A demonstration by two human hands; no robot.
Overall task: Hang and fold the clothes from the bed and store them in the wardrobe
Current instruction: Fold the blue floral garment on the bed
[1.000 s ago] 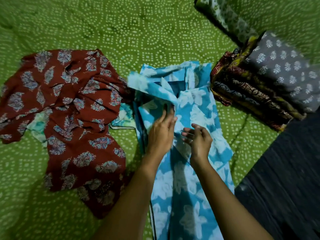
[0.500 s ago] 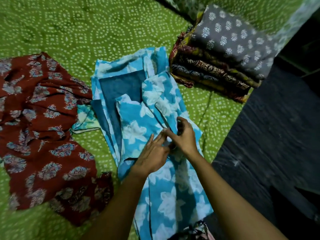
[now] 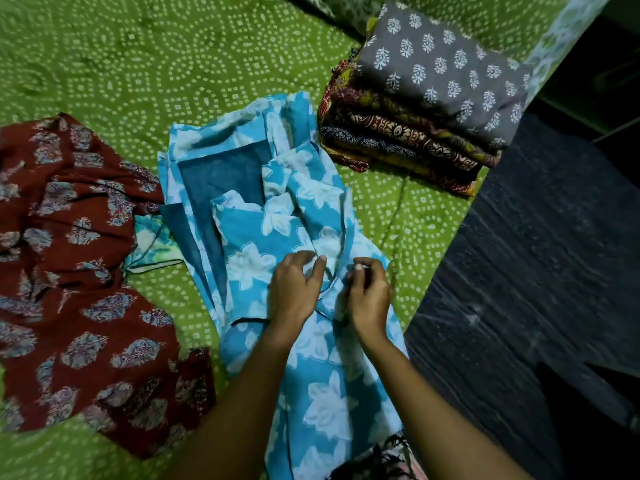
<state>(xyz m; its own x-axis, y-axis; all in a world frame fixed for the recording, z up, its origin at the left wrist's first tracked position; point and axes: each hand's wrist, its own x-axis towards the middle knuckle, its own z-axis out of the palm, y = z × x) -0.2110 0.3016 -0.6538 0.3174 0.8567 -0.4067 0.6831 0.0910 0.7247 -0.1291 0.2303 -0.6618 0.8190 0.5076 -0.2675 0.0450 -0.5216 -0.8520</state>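
Nearest, both forearms reach out over the bed (image 3: 173,64), which has a green sheet with white dotted rings. The blue floral garment (image 3: 322,393) lies lengthwise on the sheet under them, its lower part running toward the person and its upper part half folded, with plain blue inside faces showing at the left. Left hand (image 3: 294,292) rests on the garment's middle, fingers (image 3: 308,261) curled, thumb tip up, gripping a raised fold of the blue cloth. Right hand (image 3: 369,296) is just beside it, fingers (image 3: 360,271) bent in and pinching the same ridge of fabric from the other side. The hands are close but not touching. Left of the garment, a maroon printed garment (image 3: 86,271) lies crumpled and spread out. A pale teal cloth (image 3: 152,240) peeks out between the two. Dark floor (image 3: 536,271) lies along the bed's right edge. Farther back on the right, a stack of folded clothes (image 3: 398,140) sits on the sheet near that edge, with a grey leaf-print piece (image 3: 443,71) on top.
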